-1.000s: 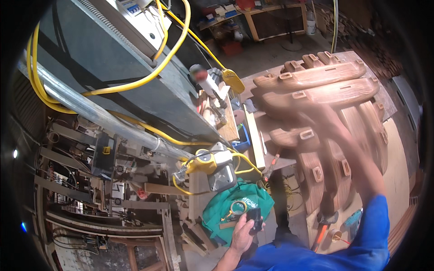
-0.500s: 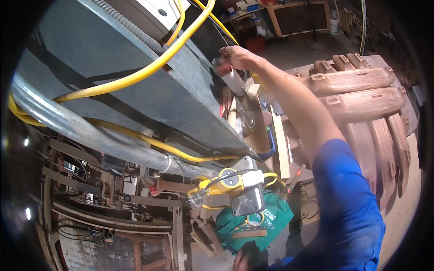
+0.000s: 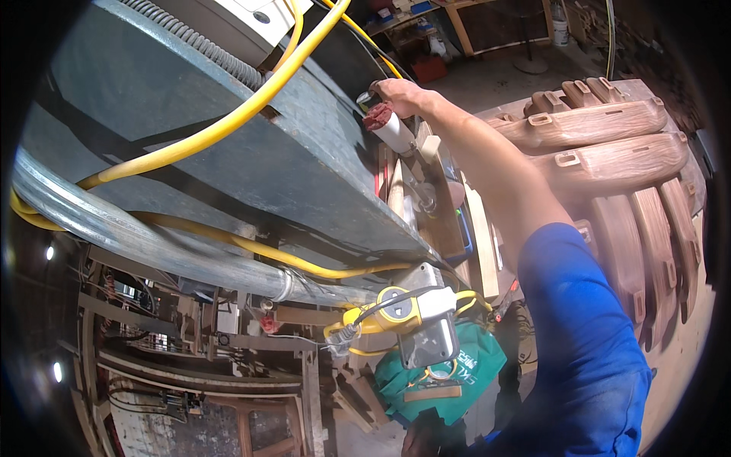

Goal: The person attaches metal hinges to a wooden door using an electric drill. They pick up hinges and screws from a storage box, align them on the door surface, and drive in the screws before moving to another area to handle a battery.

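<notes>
Reaching far forward, the right hand [image 3: 401, 95] grips a white cylinder [image 3: 390, 126] beside the grey machine [image 3: 251, 152]. Its long axis slants down-right, red cap uppermost. Left hand [image 3: 426, 442] state cannot be told.

One hand [image 3: 402, 95] showing; one white cylinder [image 3: 390, 128]; two yellow cables [image 3: 228, 122]; one green bag [image 3: 445, 373]; about seven carved wooden pieces [image 3: 586, 126] lying stacked.

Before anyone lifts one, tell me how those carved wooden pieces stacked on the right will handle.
The carved wooden pieces look like thick solid wood, so probably stiff and fairly heavy. Their rounded, curved backs suggest one could rock or slide off the stack if pushed. The smooth finish may be a little slippery; the cut-out slots would likely give a better hold.
</notes>
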### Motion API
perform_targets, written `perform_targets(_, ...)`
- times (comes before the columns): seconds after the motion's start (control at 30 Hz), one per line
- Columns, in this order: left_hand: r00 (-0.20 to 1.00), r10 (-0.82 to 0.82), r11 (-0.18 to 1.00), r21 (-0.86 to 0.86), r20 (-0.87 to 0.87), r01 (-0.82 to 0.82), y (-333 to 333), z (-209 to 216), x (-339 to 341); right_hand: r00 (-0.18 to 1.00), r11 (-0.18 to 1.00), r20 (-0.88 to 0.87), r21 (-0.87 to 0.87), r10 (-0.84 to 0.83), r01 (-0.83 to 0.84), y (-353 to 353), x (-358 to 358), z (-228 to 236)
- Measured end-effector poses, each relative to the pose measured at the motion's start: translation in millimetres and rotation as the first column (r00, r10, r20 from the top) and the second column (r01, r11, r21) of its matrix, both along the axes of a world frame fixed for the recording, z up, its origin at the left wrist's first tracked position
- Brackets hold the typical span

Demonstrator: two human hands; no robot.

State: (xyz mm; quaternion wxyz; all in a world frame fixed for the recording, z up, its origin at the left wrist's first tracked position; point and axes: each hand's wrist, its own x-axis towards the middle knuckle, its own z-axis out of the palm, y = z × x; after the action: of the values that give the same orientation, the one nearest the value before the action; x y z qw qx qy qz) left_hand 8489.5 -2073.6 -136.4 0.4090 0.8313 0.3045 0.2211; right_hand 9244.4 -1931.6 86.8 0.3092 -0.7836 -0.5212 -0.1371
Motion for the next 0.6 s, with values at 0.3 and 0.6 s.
perform_targets(0.3, 0.976, 0.130, 0.945, -0.277, -0.177, -0.176, -10, 50, 31, 0.999, 1.000, -0.052, -0.004, 0.015, -0.015, -9, -5, 12)
perform_targets(0.6, 0.993, 0.117, 0.796, -0.600, 0.023, -0.080, -15, 50, 47, 0.968, 0.950, -0.247, 0.311, 0.043, 0.037, -33, -30, 32)
